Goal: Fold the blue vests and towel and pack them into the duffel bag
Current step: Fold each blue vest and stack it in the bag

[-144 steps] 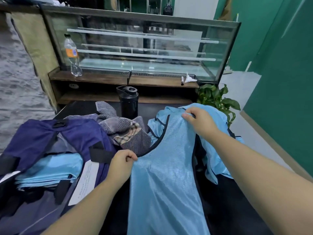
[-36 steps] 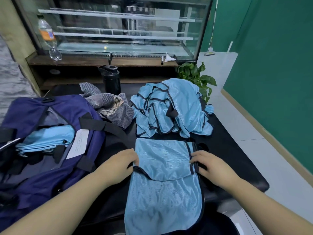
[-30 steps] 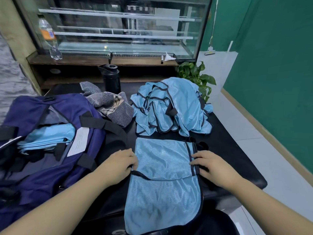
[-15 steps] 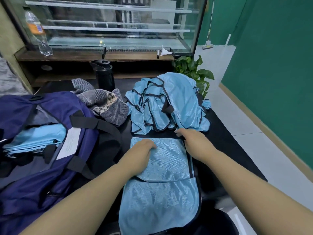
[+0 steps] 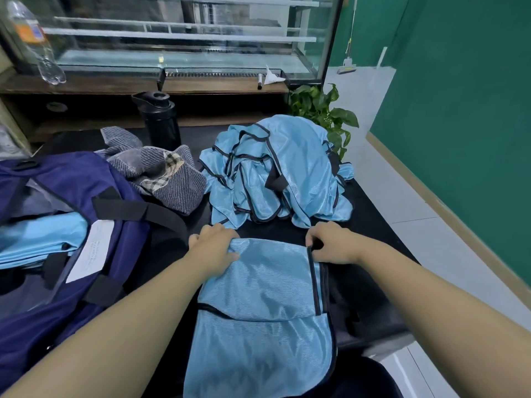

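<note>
- Vest (image 5: pixel 267 285), partly folded, on black counter (image 5: pixel 370 222); left hand (image 5: pixel 214 248) and right hand (image 5: pixel 333 245) pinch its far corners, fingers closed.
- Vest pile (image 5: pixel 275 173) behind.
- Towel (image 5: pixel 161 173) beside duffel bag (image 5: pixel 86 193), left.

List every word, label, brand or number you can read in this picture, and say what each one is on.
No text can be read here.
White tag on the duffel bag: faint printed lines, too small and blurred to read.
Orange label on the clear bottle: blurred, no words legible.
Black bottle, vests and towel: no lettering shows.
</note>
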`<action>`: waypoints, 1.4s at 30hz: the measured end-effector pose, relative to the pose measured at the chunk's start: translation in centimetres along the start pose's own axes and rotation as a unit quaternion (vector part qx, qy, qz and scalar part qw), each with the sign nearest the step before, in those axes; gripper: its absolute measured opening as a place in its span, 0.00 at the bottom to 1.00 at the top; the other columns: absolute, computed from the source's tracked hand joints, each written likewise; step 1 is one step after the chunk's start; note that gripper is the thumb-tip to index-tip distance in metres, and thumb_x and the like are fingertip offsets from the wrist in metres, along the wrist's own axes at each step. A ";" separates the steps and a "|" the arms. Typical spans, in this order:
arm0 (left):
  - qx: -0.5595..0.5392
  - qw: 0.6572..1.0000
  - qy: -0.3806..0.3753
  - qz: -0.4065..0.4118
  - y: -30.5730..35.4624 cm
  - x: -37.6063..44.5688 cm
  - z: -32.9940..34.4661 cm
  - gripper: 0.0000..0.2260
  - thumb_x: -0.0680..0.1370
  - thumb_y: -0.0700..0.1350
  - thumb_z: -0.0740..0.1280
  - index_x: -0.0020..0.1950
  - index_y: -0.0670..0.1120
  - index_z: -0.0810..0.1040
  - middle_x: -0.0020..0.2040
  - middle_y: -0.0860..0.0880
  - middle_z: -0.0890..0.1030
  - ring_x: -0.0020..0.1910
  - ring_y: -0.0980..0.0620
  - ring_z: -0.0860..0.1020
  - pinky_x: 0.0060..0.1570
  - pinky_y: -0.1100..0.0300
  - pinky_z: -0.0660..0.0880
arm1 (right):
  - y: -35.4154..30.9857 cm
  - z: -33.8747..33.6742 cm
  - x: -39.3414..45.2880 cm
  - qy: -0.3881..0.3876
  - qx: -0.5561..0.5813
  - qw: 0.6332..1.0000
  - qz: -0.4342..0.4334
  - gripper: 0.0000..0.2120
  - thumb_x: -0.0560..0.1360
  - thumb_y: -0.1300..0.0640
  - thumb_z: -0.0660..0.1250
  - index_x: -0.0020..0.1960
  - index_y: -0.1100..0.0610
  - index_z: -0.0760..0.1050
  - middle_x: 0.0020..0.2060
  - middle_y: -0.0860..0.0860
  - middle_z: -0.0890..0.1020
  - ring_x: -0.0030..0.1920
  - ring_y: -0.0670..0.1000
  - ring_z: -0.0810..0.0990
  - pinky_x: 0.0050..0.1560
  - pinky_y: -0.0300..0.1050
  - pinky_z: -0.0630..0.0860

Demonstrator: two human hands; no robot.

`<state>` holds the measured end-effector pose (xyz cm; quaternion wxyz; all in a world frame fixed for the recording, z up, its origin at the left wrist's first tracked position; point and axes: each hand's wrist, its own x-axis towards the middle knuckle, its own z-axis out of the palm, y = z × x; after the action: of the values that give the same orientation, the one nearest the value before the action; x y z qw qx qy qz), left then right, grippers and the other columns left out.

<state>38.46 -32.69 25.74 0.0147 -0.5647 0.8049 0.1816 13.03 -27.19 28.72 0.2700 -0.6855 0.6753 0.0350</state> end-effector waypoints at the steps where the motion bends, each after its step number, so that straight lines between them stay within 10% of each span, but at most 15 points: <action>1: -0.003 1.000 -0.006 -0.006 0.0 0.1 -0.1 0.12 0.78 0.52 0.65 0.62 0.57 0.72 0.59 0.52 0.69 0.64 0.50 0.64 0.62 0.52 0.59 | 0.1 0.2 0.0 0.017 0.011 1.000 -0.001 0.04 0.73 0.56 0.65 0.47 0.52 0.73 0.46 0.47 0.74 0.47 0.49 0.73 0.48 0.42 0.69; 6: -0.021 0.999 -0.019 -0.017 -0.2 0.1 0.1 0.11 0.78 0.52 0.66 0.59 0.55 0.71 0.58 0.52 0.68 0.63 0.50 0.63 0.61 0.52 0.60 | 0.8 0.9 0.2 0.031 0.046 0.998 0.032 0.10 0.75 0.52 0.65 0.56 0.50 0.73 0.52 0.46 0.77 0.54 0.49 0.76 0.59 0.48 0.73; 11: -0.111 0.992 0.001 -0.063 -0.4 -0.2 0.1 0.18 0.75 0.51 0.70 0.61 0.49 0.71 0.59 0.48 0.70 0.63 0.46 0.66 0.61 0.54 0.65 | 0.9 1.3 0.0 0.116 0.078 0.990 0.035 0.07 0.80 0.54 0.59 0.50 0.51 0.75 0.46 0.47 0.79 0.47 0.48 0.77 0.50 0.44 0.75; 20: -0.237 0.948 0.095 -0.188 -0.5 -0.8 0.5 0.23 0.73 0.51 0.72 0.55 0.36 0.67 0.48 0.41 0.75 0.49 0.42 0.76 0.36 0.57 0.66 | 0.9 1.9 -0.6 0.172 0.153 0.973 0.016 0.08 0.80 0.56 0.59 0.50 0.54 0.77 0.46 0.47 0.81 0.47 0.47 0.78 0.46 0.39 0.73; 42: -0.311 0.930 0.180 -0.075 0.3 -1.8 1.2 0.12 0.77 0.36 0.62 0.58 0.46 0.74 0.34 0.53 0.69 0.25 0.55 0.65 0.24 0.66 0.60 | 1.4 1.6 -0.8 0.257 0.230 0.928 0.137 0.11 0.75 0.63 0.59 0.35 0.56 0.64 0.30 0.49 0.70 0.31 0.48 0.68 0.30 0.40 0.63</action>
<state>38.57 -30.56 25.09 -0.2933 -0.6231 0.6524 0.3165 12.14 -25.69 27.20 0.2299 -0.4907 0.7985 -0.2623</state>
